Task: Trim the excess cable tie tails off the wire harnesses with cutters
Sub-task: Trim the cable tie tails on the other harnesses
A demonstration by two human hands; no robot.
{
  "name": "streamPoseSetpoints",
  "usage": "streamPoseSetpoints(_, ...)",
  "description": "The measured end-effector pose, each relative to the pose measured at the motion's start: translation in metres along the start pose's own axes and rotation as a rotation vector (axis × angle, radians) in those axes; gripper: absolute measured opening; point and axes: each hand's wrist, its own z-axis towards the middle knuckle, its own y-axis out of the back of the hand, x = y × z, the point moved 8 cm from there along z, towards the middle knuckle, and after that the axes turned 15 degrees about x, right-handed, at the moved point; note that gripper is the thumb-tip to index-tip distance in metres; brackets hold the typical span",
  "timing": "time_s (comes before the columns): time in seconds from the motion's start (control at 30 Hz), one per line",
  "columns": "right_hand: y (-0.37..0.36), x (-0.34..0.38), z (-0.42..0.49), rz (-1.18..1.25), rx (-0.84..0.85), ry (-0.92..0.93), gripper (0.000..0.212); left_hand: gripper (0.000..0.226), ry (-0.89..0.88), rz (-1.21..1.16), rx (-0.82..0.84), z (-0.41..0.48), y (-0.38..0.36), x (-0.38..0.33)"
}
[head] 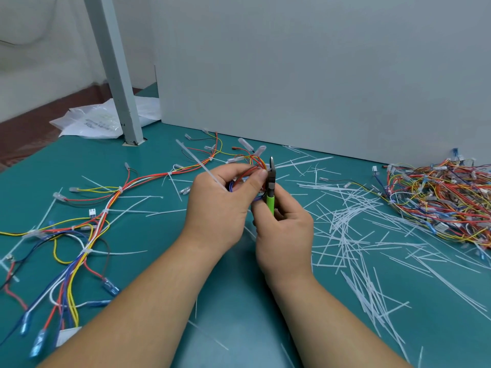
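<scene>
Teal tabletop (154, 235) spreads under both hands, strewn with cut white tails (345, 229) to the right of the cutters (271, 187). The left hand (223, 200) curls its fingers tight round a wire harness (255, 166) just left of the cutters, thumb tip beside the cutter head. An untrimmed cable tie tail (196, 160) pokes out farther left. The right hand (284, 229) has its fingers clamped on the green handles, with the blades pointing up.

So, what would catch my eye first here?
Centre stage, the left hand grips a harness of coloured wires that trails off left, a long white tail sticking up from it, while the right hand holds green-handled cutters beside it. To the right, cut tails litter the teal table, with a heap of harnesses at the far right.
</scene>
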Motion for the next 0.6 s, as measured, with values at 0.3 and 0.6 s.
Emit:
streamPoseSetpoints(0.3,0.001,-0.001,0.001,-0.015,0.002,-0.006,0.03,0.012,0.01,-0.03,-0.006,-0.001,-0.001,0.001)
streamPoseSetpoints(0.6,0.003,-0.017,0.005,0.12,-0.021,-0.073,0.015,0.014,0.035,-0.098,-0.013,-0.004,-0.004,-0.001)
